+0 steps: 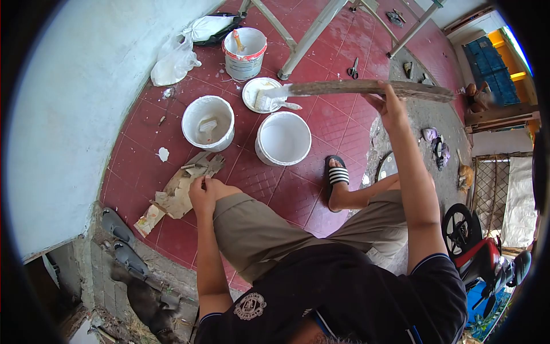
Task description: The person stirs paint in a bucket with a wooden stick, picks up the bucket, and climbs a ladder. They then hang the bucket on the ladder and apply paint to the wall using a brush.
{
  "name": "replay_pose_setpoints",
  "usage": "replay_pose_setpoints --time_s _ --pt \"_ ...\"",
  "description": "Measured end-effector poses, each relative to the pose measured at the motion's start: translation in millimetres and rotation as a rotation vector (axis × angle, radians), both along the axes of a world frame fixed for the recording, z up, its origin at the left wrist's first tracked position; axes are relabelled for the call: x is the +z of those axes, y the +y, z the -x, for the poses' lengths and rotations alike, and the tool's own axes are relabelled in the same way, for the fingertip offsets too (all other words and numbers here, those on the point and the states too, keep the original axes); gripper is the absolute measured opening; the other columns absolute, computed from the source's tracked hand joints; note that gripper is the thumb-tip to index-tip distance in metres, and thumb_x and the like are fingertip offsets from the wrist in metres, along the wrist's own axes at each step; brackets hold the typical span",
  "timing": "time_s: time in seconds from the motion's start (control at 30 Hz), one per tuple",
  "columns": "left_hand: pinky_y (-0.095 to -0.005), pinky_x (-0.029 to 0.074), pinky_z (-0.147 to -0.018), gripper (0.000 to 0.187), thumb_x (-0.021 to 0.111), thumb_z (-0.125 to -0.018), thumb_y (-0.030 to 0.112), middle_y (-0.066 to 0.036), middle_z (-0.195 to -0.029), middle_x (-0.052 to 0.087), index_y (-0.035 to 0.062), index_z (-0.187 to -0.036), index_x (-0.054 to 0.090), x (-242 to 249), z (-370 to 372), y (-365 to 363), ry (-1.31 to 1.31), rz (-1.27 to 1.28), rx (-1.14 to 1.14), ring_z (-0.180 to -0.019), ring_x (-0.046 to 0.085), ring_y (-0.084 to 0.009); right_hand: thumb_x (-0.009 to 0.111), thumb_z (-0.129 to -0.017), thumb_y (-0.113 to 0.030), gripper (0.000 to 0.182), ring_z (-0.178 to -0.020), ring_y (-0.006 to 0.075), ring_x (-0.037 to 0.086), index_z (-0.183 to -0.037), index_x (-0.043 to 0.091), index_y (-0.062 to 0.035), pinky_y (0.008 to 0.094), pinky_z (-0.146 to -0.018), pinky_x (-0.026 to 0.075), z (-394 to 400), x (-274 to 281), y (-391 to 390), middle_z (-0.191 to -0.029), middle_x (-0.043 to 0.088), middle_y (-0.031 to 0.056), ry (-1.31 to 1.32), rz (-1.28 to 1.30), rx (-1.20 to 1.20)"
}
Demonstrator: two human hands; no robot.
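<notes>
My right hand point(389, 106) is closed around a long, weathered wooden stick point(338, 87), held level out in front of me. The stick's left end is coated white and is above a white lid point(250, 92). A paintbrush point(275, 102) with white bristles lies across that lid. Beside my knee is my left hand point(202, 196), its fingers loosely bent and apart with nothing visible in them. Torn cardboard point(177, 195) lies just past it. Two white-coated buckets, one on the left point(188, 121) and one on the right point(262, 144), stand in front of me; the left one contains a brush point(207, 124).
A third bucket point(245, 67) with a red rim and a brush stands farther back, near plastic bags point(175, 60). Metal ladder legs point(312, 37) rise from the red tiles. Scissors point(353, 69) lie right of them. A dark animal point(146, 301) is at lower left, a motorbike point(481, 246) right.
</notes>
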State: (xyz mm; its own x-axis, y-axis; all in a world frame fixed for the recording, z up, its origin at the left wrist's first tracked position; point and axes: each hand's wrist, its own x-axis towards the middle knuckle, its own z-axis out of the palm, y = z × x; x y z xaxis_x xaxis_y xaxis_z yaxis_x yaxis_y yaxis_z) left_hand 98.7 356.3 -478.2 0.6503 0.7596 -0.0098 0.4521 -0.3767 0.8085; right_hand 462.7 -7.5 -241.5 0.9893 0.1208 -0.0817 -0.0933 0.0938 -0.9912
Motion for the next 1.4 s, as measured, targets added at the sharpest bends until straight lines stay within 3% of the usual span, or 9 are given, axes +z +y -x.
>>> replay_pose_setpoints --time_s 0.3,0.87,1.07,1.2,1.33,1.4 --pt "-0.0408 0.049 -0.08 0.028 0.061 -0.096 0.025 -0.018 -0.095 0.068 -0.0022 -0.099 0.068 15 13 -9 0.017 -0.055 0.006 -0.09 0.063 -0.0337 0.058 -0.098 -0.021 0.019 -0.086 0.0392 0.072 -0.104 0.057 -0.0039 0.038 -0.065 0.067 -114 -195 9 -0.101 0.068 0.0201 0.377 -0.295 -0.212" --pt "-0.0372 0.048 -0.085 0.018 0.057 -0.097 0.015 -0.013 -0.099 0.066 0.0005 -0.1 0.067 51 56 -34 0.175 -0.108 0.236 -0.094 0.062 -0.0274 0.055 -0.099 -0.025 0.02 -0.08 0.0337 0.071 -0.11 0.058 -0.0085 0.0433 -0.069 0.065 -213 -382 38 -0.096 0.066 0.0168 0.757 -0.169 -0.247" --pt "-0.0369 0.048 -0.085 0.016 0.057 -0.097 0.014 -0.012 -0.098 0.067 0.0007 -0.098 0.067 57 55 -44 0.21 -0.164 0.248 -0.094 0.062 -0.0271 0.053 -0.1 -0.026 0.025 -0.087 0.0383 0.07 -0.116 0.055 -0.0079 0.0482 -0.077 0.063 -208 -407 45 -0.104 0.064 0.02 0.816 -0.178 -0.339" --pt "-0.0377 0.048 -0.083 0.016 0.057 -0.097 0.014 -0.012 -0.097 0.066 0.001 -0.097 0.066 64 50 -50 0.205 -0.206 0.245 -0.092 0.061 -0.0268 0.053 -0.1 -0.027 0.034 -0.098 0.0421 0.067 -0.126 0.049 -0.0053 0.0527 -0.085 0.06 -196 -387 55 -0.115 0.059 0.0235 0.822 -0.205 -0.313" --pt "-0.04 0.047 -0.08 0.016 0.057 -0.097 0.014 -0.014 -0.096 0.065 0.0006 -0.096 0.066 97 37 -69 0.234 -0.122 0.306 -0.09 0.06 -0.0291 0.053 -0.1 -0.03 0.041 -0.097 0.0423 0.066 -0.131 0.045 -0.0041 0.0533 -0.083 0.06 -180 -385 67 -0.118 0.056 0.0239 0.942 -0.13 -0.399" --pt "-0.0424 0.046 -0.077 0.016 0.057 -0.097 0.015 -0.015 -0.093 0.063 0.0005 -0.095 0.065 125 28 -86 0.31 -0.195 0.2 -0.087 0.059 -0.032 0.054 -0.1 -0.033 0.038 -0.093 0.0354 0.067 -0.125 0.053 -0.0049 0.0468 -0.076 0.061 -161 -377 71 -0.114 0.059 0.0213 0.825 0.176 -0.097"
